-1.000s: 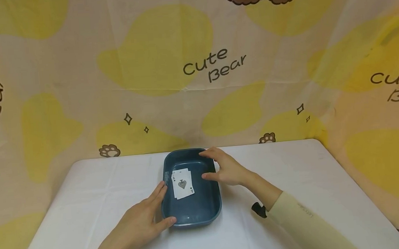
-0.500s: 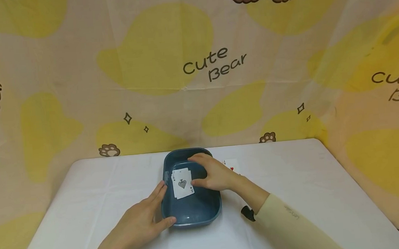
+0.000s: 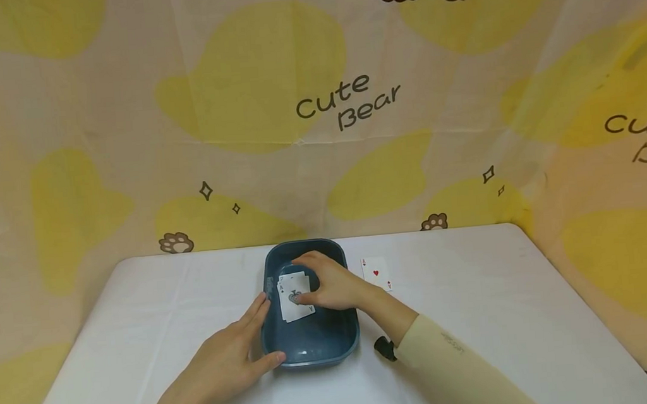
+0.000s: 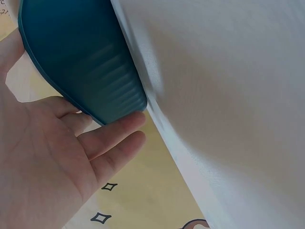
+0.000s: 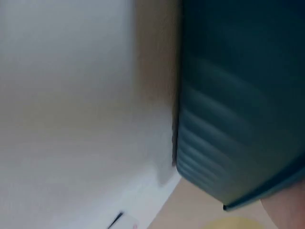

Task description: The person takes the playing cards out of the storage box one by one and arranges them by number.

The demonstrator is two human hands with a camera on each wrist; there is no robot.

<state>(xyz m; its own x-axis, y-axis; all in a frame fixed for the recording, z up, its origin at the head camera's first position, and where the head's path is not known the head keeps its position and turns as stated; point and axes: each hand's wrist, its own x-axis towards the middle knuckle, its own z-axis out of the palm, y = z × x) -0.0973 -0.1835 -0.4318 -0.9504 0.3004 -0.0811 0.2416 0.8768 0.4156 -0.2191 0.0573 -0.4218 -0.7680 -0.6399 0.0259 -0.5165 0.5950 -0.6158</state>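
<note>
A dark blue rectangular tub (image 3: pixel 312 349) stands on the white-covered table. Inside it lies a small stack of playing cards (image 3: pixel 293 311), the ace of spades on top. My left hand (image 3: pixel 227 355) rests against the tub's left side, thumb on the rim near the front left corner; in the left wrist view, straight fingers (image 4: pixel 116 133) touch the outer wall. Over the tub, my right hand (image 3: pixel 332 284) is spread above the cards, its thumb covering part of the spade. Whether it touches the cards, I cannot tell. The right wrist view shows mostly the tub's ribbed outer wall (image 5: pixel 214 133).
An ace of hearts (image 3: pixel 376 271) lies face up on the white tabletop (image 3: pixel 455 280), right of the tub. Behind the table hangs a yellow-patterned cloth (image 3: pixel 254 188) with printed lettering.
My right hand has moved left from the tub's right rim to over the cards, uncovering the ace of hearts on the table. The left hand and the tub have stayed put.
</note>
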